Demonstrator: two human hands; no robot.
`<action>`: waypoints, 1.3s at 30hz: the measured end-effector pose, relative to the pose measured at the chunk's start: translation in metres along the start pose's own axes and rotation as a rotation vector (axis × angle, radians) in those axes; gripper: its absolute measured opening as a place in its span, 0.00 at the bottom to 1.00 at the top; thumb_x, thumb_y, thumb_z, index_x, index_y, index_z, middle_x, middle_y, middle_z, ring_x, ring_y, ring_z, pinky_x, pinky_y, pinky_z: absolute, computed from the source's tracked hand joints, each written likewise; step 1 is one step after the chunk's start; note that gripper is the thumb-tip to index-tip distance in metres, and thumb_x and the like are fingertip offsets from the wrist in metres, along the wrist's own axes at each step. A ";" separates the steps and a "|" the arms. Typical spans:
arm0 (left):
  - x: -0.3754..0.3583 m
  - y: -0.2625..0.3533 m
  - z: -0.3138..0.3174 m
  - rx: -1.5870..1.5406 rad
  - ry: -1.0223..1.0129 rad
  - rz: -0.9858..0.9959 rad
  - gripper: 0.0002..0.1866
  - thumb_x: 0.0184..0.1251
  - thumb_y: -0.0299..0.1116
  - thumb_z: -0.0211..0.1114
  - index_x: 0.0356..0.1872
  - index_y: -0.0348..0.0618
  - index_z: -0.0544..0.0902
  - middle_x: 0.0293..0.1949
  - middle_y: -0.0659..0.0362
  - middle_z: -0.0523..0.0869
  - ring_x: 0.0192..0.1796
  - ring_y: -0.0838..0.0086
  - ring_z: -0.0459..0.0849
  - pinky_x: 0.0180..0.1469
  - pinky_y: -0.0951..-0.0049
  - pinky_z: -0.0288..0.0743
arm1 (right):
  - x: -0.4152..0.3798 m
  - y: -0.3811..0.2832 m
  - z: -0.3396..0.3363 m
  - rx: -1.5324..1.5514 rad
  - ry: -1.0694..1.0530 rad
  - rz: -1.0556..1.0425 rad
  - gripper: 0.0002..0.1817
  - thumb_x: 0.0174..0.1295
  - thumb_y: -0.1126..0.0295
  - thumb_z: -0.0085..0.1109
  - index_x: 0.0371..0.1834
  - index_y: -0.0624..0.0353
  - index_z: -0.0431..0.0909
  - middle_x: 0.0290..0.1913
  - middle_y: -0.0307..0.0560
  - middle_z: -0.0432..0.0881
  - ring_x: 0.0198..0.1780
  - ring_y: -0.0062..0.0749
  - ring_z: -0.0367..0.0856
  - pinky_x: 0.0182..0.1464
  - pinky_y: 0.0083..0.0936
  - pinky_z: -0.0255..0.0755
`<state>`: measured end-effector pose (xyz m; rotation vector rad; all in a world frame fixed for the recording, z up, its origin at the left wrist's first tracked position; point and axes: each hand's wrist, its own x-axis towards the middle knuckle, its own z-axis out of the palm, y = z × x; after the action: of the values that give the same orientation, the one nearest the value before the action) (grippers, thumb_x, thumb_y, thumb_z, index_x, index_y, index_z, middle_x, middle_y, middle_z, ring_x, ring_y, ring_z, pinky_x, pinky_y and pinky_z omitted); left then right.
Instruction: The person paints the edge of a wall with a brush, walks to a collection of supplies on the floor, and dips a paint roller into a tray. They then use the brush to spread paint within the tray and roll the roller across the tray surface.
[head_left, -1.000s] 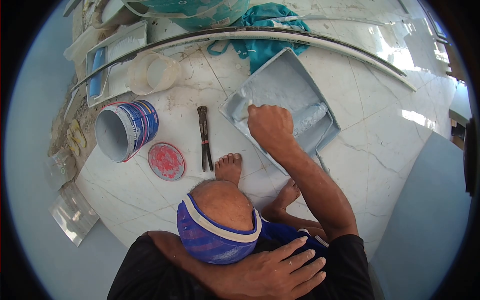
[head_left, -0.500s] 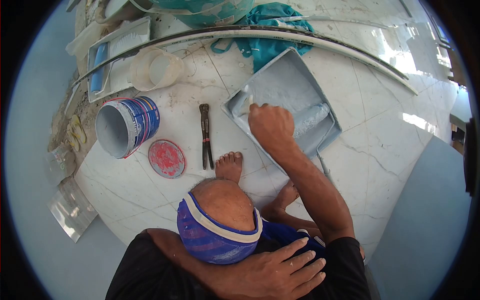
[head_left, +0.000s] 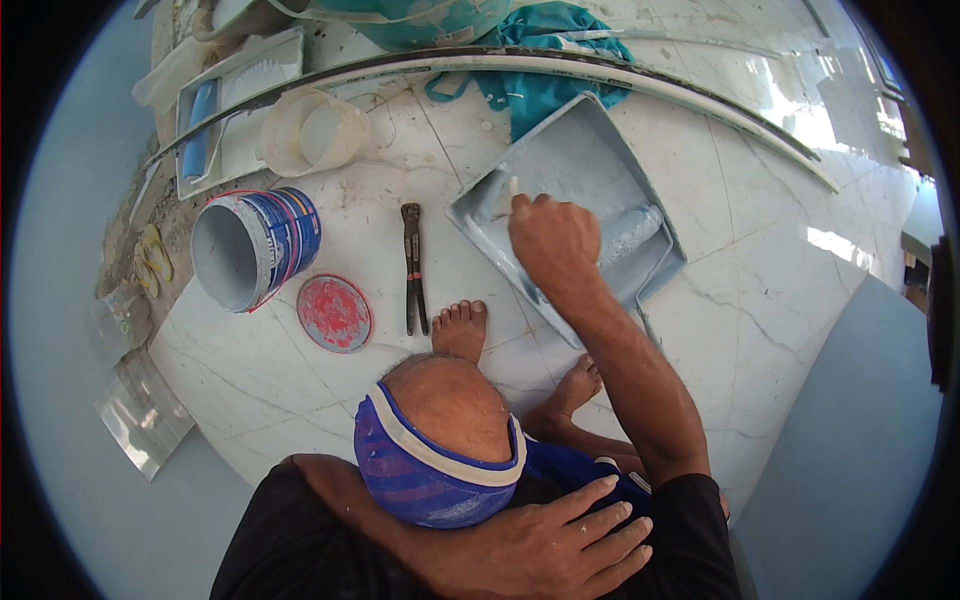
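My right hand (head_left: 556, 240) is closed around a small pale, brush-like tool (head_left: 503, 203), over the left side of a grey paint tray (head_left: 650, 160). The fingers hide much of the tool, and its working end is at the wet tray surface. A paint roller (head_left: 630, 232), coated in light grey paint, lies inside the tray to the right of this hand. Its bent handle frame (head_left: 643, 310) hangs over the near side. My left hand (head_left: 560, 545) rests flat with spread fingers on the black shirt near the right upper arm, holding nothing.
Pincers (head_left: 413, 265), a red-smeared lid (head_left: 334, 313) and a tipped paint bucket (head_left: 235, 255) lie left of the tray. Behind are a pale tub (head_left: 325, 135), a white tray (head_left: 235, 120), long strips (head_left: 700, 95) and teal cloth (head_left: 545, 100). A head with a blue headband (head_left: 430, 480) fills the lower middle.
My right hand has shifted slightly right within the tray, still gripping the pale tool. My left hand stays where it was.
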<state>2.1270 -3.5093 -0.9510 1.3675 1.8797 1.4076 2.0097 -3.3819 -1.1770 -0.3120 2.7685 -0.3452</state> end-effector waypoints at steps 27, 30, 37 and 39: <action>0.007 0.000 0.002 -0.131 -0.021 -0.059 0.26 0.80 0.43 0.51 0.67 0.35 0.78 0.66 0.44 0.81 0.65 0.54 0.84 0.73 0.41 0.70 | 0.025 0.017 -0.020 -0.267 0.043 -0.385 0.05 0.55 0.69 0.66 0.24 0.49 0.90 0.30 0.44 0.90 0.35 0.37 0.92 0.31 0.35 0.80; 0.007 0.000 0.003 -0.150 -0.001 -0.072 0.25 0.80 0.43 0.51 0.67 0.35 0.78 0.66 0.44 0.82 0.64 0.54 0.85 0.73 0.41 0.70 | 0.018 0.013 -0.021 -0.253 0.051 -0.404 0.05 0.54 0.69 0.66 0.24 0.49 0.90 0.29 0.45 0.90 0.35 0.37 0.92 0.31 0.34 0.80; 0.008 -0.003 -0.001 -0.148 -0.012 -0.060 0.25 0.80 0.42 0.51 0.67 0.35 0.78 0.65 0.44 0.83 0.64 0.53 0.85 0.73 0.41 0.71 | 0.023 0.019 -0.017 -0.259 0.065 -0.349 0.05 0.54 0.71 0.66 0.24 0.51 0.90 0.30 0.47 0.90 0.35 0.38 0.92 0.31 0.35 0.80; 0.007 -0.002 -0.001 -0.152 0.009 -0.071 0.25 0.80 0.43 0.51 0.67 0.35 0.79 0.65 0.44 0.83 0.64 0.53 0.85 0.73 0.41 0.71 | 0.022 0.027 -0.024 -0.265 0.021 -0.278 0.05 0.54 0.71 0.65 0.26 0.51 0.91 0.31 0.47 0.90 0.34 0.40 0.92 0.30 0.36 0.80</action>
<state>2.1222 -3.5039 -0.9510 1.2117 1.7693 1.4899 1.9760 -3.3568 -1.1690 -0.7665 2.7931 -0.0442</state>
